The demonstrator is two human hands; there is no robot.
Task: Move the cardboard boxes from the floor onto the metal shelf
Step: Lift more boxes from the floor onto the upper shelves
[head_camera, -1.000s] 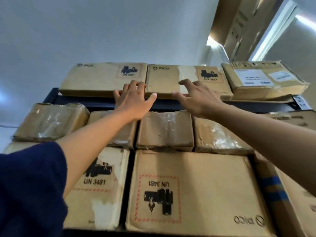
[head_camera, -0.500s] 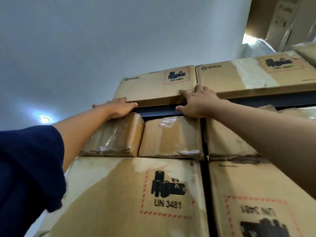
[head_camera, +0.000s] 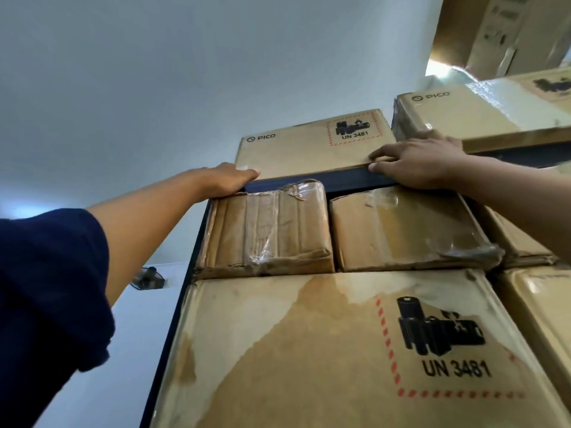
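Note:
A flat cardboard box (head_camera: pixel 302 149) marked PICO and UN 3481 lies on the top level of the dark metal shelf (head_camera: pixel 340 177), at its left end. My left hand (head_camera: pixel 225 179) touches the box's lower left corner with straight fingers. My right hand (head_camera: pixel 423 162) presses on the lower right corner, fingers flat on the box face and thumb against the shelf beam below. Both arms reach up from below.
A second PICO box (head_camera: pixel 482 115) sits just right of the first. Two tape-wrapped boxes (head_camera: pixel 265 230) (head_camera: pixel 408 230) fill the level below, above a large UN 3481 box (head_camera: pixel 309 350). More boxes (head_camera: pixel 500 29) are stacked high at the top right. A white wall lies to the left.
Both hands have moved left, from the gap between the two top boxes to the left box's two lower corners. The view has swung left and closer to the shelf.

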